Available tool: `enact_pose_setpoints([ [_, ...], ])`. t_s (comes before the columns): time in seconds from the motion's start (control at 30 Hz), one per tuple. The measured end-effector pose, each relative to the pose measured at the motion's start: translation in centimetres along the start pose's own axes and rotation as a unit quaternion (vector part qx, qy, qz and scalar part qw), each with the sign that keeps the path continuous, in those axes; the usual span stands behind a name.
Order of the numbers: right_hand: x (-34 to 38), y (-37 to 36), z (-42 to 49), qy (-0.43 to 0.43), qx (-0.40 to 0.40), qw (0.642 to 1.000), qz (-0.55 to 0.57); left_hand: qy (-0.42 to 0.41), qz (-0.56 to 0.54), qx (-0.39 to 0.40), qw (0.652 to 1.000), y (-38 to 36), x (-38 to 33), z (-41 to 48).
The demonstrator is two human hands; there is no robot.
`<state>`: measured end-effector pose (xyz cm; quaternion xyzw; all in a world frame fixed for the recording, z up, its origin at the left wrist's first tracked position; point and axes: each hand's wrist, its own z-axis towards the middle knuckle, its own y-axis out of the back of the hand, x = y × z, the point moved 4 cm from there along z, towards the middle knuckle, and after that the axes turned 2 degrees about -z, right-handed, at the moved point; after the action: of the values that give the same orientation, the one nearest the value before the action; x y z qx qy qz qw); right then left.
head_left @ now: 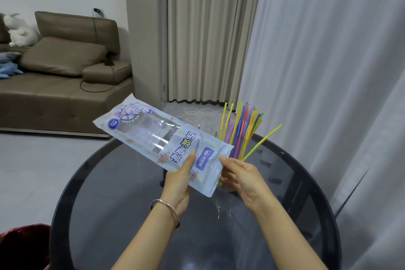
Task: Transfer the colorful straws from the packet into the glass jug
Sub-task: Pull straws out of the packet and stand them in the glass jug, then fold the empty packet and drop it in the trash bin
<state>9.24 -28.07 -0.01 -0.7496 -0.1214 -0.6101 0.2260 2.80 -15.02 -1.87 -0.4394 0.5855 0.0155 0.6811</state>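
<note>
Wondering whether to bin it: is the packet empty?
Looks empty: the packet has a see-through, flat window with no colour; the straws stand beyond it.

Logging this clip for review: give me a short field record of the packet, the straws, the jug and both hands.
packet: held up over the table, looks emptied through its clear window
straws: standing bunched in the jug, one yellow leaning out right
glass jug: on the table, mostly hidden by the packet and right hand
left hand: grips packet's near end
right hand: fingers at packet's edge
table: dark round glass top
</note>
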Motion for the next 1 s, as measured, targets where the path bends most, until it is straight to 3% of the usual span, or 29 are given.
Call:
enact_pose_setpoints([
  [0.3, 0.2, 0.5, 0.1, 0.048, -0.034, 0.998, 0.016, 0.017, -0.035, -0.046, 0.998, 2.6, -0.6, 0.7],
  [0.5, -1.3, -1.8, -0.3, 0.03, 0.047, 0.998, -0.034, 0.0, -0.024, -0.089, 0.996, 3.6, -1.4, 0.1],
  [0.6, -0.4, -1.8, -0.7, 0.059, 0.054, 0.995, -0.066, 0.012, 0.047, -0.141, 0.989, 5.3, -2.6, 0.5],
  [0.67, 1.1, -1.2, -0.7, 0.1, 0.042, 0.991, -0.083, 0.012, 0.145, -0.219, 0.965, 7.0, -4.1, 0.7],
  [0.73, 2.7, -0.4, -0.8, 0.134, 0.036, 0.987, -0.078, -0.111, 0.288, -0.236, 0.921, 7.4, -6.4, 0.4],
  [0.8, 3.7, 0.2, -1.2, 0.119, 0.072, 0.99, -0.007, -0.239, 0.412, -0.145, 0.867, 6.2, -7.8, 0.0],
  [0.83, 4.0, 0.4, -1.5, 0.102, 0.099, 0.99, 0.024, -0.259, 0.435, -0.079, 0.859, 5.6, -8.0, -0.1],
  [0.93, 3.9, 0.1, -2.3, 0.069, 0.161, 0.985, -0.006, -0.187, 0.449, 0.104, 0.868, 4.8, -7.3, -0.5],
  [1.0, 3.5, -0.4, -2.5, 0.062, 0.183, 0.98, -0.045, -0.129, 0.48, 0.178, 0.849, 4.6, -6.2, -1.0],
])
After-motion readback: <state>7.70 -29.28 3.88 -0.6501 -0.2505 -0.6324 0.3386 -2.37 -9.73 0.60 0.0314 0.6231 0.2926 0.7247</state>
